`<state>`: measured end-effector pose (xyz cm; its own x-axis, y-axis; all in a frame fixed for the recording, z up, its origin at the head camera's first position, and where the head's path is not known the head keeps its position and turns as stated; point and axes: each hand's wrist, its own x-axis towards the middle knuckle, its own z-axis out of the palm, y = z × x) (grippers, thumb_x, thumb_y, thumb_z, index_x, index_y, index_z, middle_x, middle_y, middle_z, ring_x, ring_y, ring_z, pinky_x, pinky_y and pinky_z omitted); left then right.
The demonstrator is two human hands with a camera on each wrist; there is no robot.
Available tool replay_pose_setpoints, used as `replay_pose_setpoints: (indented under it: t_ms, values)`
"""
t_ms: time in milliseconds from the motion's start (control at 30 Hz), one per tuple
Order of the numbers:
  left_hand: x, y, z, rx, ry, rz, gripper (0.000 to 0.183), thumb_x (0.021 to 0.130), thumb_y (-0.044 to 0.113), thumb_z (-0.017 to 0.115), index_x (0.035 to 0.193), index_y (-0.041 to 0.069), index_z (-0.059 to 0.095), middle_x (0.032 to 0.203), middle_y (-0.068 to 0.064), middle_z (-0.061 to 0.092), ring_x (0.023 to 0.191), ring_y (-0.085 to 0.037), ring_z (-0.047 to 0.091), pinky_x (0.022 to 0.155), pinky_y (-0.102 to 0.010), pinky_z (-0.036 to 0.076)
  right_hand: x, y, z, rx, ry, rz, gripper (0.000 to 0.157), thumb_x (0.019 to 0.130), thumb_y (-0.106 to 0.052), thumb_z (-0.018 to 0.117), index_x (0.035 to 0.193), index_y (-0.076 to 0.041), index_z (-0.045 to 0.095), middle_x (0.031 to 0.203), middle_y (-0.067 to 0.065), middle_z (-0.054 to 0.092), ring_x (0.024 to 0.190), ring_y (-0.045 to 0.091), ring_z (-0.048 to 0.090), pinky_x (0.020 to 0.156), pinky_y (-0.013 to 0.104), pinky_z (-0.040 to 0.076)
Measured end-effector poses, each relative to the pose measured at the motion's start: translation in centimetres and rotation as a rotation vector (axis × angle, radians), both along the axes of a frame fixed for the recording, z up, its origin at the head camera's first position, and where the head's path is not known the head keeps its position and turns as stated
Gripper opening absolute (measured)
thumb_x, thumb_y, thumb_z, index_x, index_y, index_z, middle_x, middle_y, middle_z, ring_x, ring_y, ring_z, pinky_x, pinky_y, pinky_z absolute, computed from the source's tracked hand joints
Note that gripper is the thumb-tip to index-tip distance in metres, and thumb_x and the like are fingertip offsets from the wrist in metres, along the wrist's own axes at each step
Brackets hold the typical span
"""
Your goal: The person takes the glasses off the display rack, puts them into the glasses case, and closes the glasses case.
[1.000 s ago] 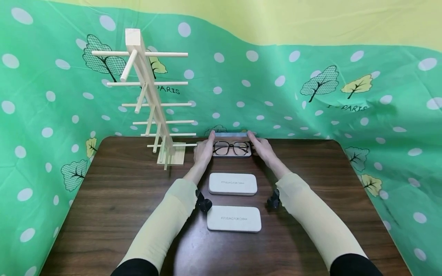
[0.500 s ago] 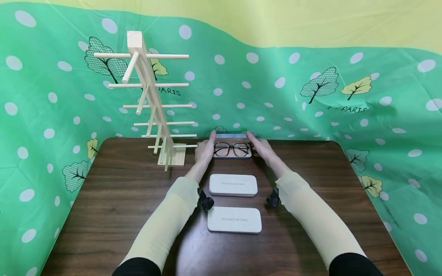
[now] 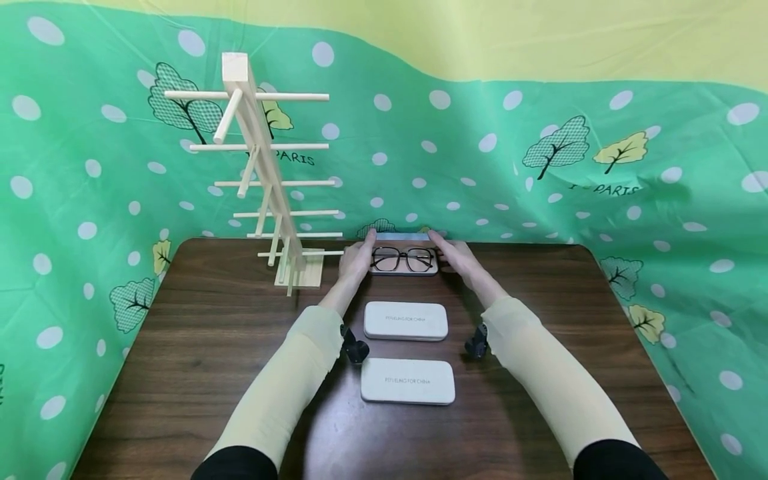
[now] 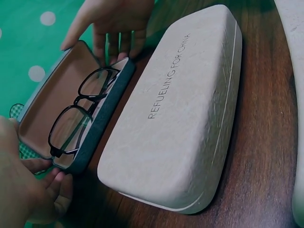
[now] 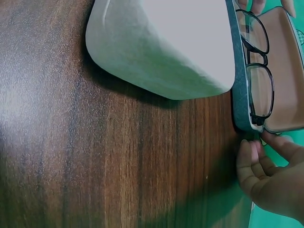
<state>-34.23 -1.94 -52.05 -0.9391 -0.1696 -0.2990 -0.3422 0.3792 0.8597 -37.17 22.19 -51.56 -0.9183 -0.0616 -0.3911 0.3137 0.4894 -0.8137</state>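
An open glasses case (image 4: 102, 128), teal outside and tan inside, lies near the table's back edge with its lid raised at the back. Inside rests a pair of black-framed glasses (image 4: 90, 98), lenses facing up toward me. My left hand (image 3: 357, 260) holds the case's left end, thumb up by the lid and fingers low at the side. At the opposite end my right hand (image 3: 455, 256) does the same; in the right wrist view its fingers (image 5: 247, 159) curl by the lower corner. Nearer me lie two closed white glasses cases, a middle one (image 3: 406, 321) and a front one (image 3: 408, 381).
A pale wooden peg rack (image 3: 271, 167) stands at the back left, its lowest right peg reaching close to my left hand. A green dotted curtain (image 3: 480, 167) hangs behind the dark wood table (image 3: 180, 373). My forearms flank the white cases.
Both hands stay at the ends of the open case, and the glasses keep their place. The whole head view has shifted only slightly.
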Motion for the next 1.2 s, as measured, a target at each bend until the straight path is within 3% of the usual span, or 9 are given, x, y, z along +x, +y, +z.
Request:
replay_pose_setpoints:
  t_ms: [133,200,333,500,667,800,933,1200]
  values:
    - [0.0,-0.5,0.0,0.029,-0.014,-0.057,0.073,0.103,0.067,0.035,0.137,0.009,0.064,0.118,-0.018,0.069,0.126,-0.036,0.058,0.114,-0.049,0.042,0.0,0.3,0.2,0.004,-0.036,0.001,0.094,0.095,-0.073,0.049,0.161,-0.008,0.030,0.156,0.022,0.041,0.142,0.039,0.044,0.117,0.054,0.043]
    - [0.0,-0.8,0.0,0.035,-0.020,-0.087,0.074,0.102,0.068,0.035,0.126,0.005,0.067,0.102,-0.017,0.066,0.113,-0.035,0.060,0.109,-0.049,0.044,0.1,0.3,0.3,0.006,-0.052,-0.001,0.094,0.095,-0.073,0.051,0.159,-0.007,0.033,0.155,0.023,0.043,0.141,0.039,0.046,0.116,0.053,0.045]
    - [0.1,-1.3,0.0,0.053,-0.036,-0.129,0.075,0.101,0.071,0.035,0.100,0.001,0.061,0.088,-0.014,0.056,0.097,-0.033,0.057,0.098,-0.046,0.044,0.2,0.6,0.3,0.020,-0.083,-0.006,0.093,0.095,-0.071,0.053,0.157,-0.004,0.037,0.153,0.023,0.046,0.140,0.038,0.047,0.115,0.050,0.046]
    - [0.3,-1.6,-0.1,0.079,-0.049,-0.148,0.071,0.101,0.070,0.037,0.103,0.003,0.062,0.105,-0.015,0.059,0.103,-0.031,0.057,0.095,-0.044,0.047,0.3,0.9,0.1,0.020,-0.103,0.010,0.095,0.094,-0.072,0.053,0.156,-0.003,0.039,0.152,0.023,0.047,0.138,0.036,0.049,0.114,0.049,0.048]
    - [0.5,-1.9,-0.3,0.113,-0.069,-0.161,0.074,0.100,0.070,0.042,0.127,0.005,0.064,0.134,-0.015,0.061,0.120,-0.030,0.058,0.102,-0.044,0.051,0.3,1.0,-0.1,0.019,-0.112,0.028,0.092,0.094,-0.073,0.053,0.154,-0.004,0.045,0.149,0.022,0.050,0.136,0.034,0.051,0.112,0.048,0.050]
    - [0.6,-2.2,-0.2,0.155,-0.093,-0.173,0.078,0.099,0.070,0.046,0.146,0.010,0.056,0.153,-0.011,0.052,0.138,-0.029,0.052,0.111,-0.045,0.049,0.4,1.1,0.1,0.027,-0.120,0.043,0.091,0.094,-0.073,0.053,0.155,-0.006,0.044,0.151,0.021,0.049,0.137,0.035,0.051,0.112,0.048,0.050]
    - [0.7,-2.4,-0.1,0.177,-0.104,-0.194,0.081,0.099,0.069,0.047,0.155,0.010,0.045,0.159,-0.011,0.047,0.146,-0.029,0.047,0.115,-0.045,0.047,0.4,1.3,0.3,0.026,-0.134,0.060,0.092,0.095,-0.072,0.053,0.158,-0.007,0.039,0.154,0.022,0.047,0.140,0.036,0.049,0.114,0.048,0.048]
    - [0.9,-2.6,0.0,0.204,-0.081,-0.244,0.078,0.102,0.064,0.047,0.155,0.007,0.044,0.160,-0.012,0.046,0.149,-0.030,0.044,0.117,-0.046,0.045,0.5,1.6,0.7,-0.013,-0.142,0.098,0.090,0.098,-0.066,0.053,0.160,-0.004,0.034,0.158,0.024,0.042,0.144,0.038,0.044,0.116,0.049,0.046]
